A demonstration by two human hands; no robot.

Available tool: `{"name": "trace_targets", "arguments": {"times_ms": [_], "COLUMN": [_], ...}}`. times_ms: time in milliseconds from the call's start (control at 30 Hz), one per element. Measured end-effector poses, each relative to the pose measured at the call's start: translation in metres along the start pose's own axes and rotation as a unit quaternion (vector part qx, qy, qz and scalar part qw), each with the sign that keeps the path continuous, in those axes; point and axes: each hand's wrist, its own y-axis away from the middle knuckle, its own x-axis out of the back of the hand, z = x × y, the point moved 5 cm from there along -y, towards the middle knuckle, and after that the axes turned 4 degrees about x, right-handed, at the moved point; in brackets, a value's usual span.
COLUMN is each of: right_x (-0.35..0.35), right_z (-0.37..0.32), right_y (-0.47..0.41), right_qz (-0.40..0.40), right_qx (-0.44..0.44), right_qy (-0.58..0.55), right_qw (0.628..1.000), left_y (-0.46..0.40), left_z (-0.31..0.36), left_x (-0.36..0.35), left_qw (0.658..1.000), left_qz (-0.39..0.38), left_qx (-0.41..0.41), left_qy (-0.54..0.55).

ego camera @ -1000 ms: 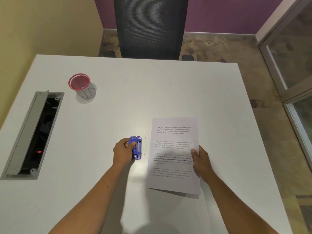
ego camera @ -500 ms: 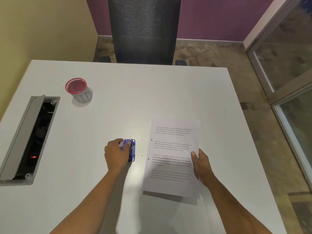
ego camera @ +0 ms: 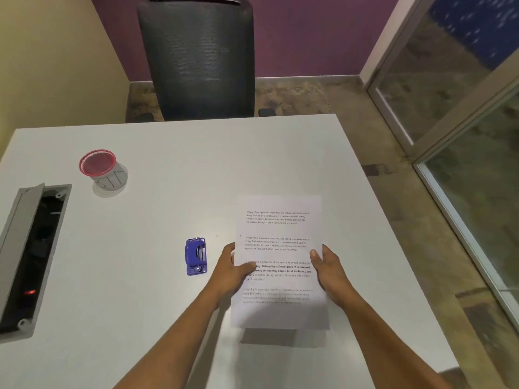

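A white printed sheet of paper point(ego camera: 279, 231) is lifted off the white table point(ego camera: 174, 169), its near end raised and casting a shadow below. My left hand point(ego camera: 234, 270) grips its left edge, thumb on the printed face. My right hand point(ego camera: 327, 269) grips the right edge the same way. A small blue hole punch point(ego camera: 196, 256) lies flat on the table just left of my left hand, with nothing touching it.
A red mesh cup point(ego camera: 98, 162) on a clear round base stands at the far left. An open grey cable tray point(ego camera: 31, 256) is sunk into the table's left side. A black mesh chair point(ego camera: 196, 57) faces the far edge. Glass panels point(ego camera: 463, 122) run along the right.
My left hand has let go of the blue hole punch and moved right to take the paper's left edge. The sheet is now held up in both hands.
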Motion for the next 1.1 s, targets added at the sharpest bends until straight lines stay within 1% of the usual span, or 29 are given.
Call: {"name": "trace_targets", "arguments": {"times_ms": [167, 333, 500, 733, 900, 1100], "right_x": [0.025, 0.06, 0.104, 0.156, 0.181, 0.202], "right_z": [-0.005, -0.007, -0.002, -0.02, -0.041, -0.063], "right_y": [-0.002, -0.028, -0.066, -0.133, -0.193, -0.27], "right_qz": [-0.004, -0.01, -0.037, 0.017, 0.033, 0.057], "right_qx": [0.004, 0.009, -0.012, -0.015, 0.019, 0.05], "right_qy": [-0.015, 0.008, -0.053, -0.035, -0.006, -0.003], "right_qw": [1.0, 1.0, 0.998, 0.999, 0.999, 0.997], "left_y": [-0.008, -0.028, -0.058, -0.118, -0.176, -0.254], "left_z": [0.008, 0.029, 0.052, 0.09, 0.117, 0.152], "left_x": [-0.028, -0.062, -0.1, -0.152, -0.174, -0.186], "left_qw": [0.998, 0.998, 0.998, 0.998, 0.996, 0.993], "left_qz": [0.029, 0.046, 0.061, 0.065, 0.077, 0.089], "left_qx": [-0.029, -0.037, -0.028, -0.024, -0.032, -0.049], "left_qy": [-0.049, -0.035, -0.013, -0.002, -0.025, -0.059]}}
